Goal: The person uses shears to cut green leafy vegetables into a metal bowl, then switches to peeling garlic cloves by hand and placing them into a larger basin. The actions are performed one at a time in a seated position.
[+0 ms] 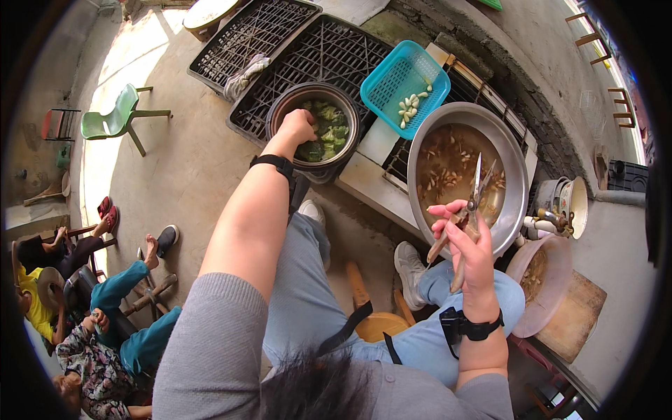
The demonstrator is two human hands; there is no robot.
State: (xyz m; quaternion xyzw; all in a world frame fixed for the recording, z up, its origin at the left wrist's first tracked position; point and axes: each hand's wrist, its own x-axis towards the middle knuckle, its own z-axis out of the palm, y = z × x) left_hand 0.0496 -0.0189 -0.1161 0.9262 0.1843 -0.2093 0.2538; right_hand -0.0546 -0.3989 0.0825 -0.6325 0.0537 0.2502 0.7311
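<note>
My left hand (298,126) reaches into a round, dark-rimmed pot (348,153) with its fingers among green florets (332,128) that look like broccoli. Its fingertips are partly hidden, so I cannot tell if they grip a piece. In my right hand (475,247) is a pair of scissors (475,184) with tan handles, the blades pointing up and spread apart. They are over the near side of a large metal basin (517,210). Brownish water (438,142) fills the basin's bottom, with many small pale pieces, possibly garlic cloves, in it.
A blue plastic basket (380,94) holds peeled cloves (409,107). Black plastic pallets (325,55) lie beyond the pot. Right of the basin are a pinkish plastic bowl (559,273) and a wooden board (577,315). Several people sit at lower left, near a green chair (118,115).
</note>
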